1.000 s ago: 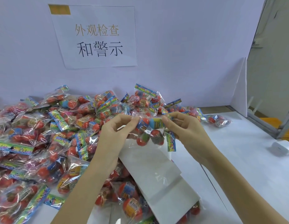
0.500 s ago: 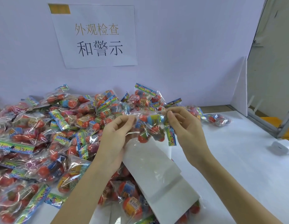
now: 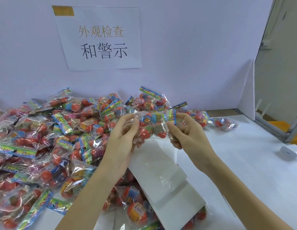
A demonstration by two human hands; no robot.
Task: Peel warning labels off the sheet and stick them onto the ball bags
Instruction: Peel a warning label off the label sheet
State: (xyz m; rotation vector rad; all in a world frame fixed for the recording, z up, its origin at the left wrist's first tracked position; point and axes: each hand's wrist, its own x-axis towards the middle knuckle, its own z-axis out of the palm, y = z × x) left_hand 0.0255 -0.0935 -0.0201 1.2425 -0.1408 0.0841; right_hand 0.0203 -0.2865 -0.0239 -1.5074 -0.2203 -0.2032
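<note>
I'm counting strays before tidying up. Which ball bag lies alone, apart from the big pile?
The ball bag at the far right, on the bare white table near the upright white board; the others lie heaped together on the left.

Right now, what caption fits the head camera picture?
Both hands, left and right, hold a clear plastic ball bag above white label sheets.

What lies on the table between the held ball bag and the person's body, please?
In the head view, below the held ball bag, white label sheets lie overlapping, partly on top of other ball bags. Both hands pinch the held bag.
</note>
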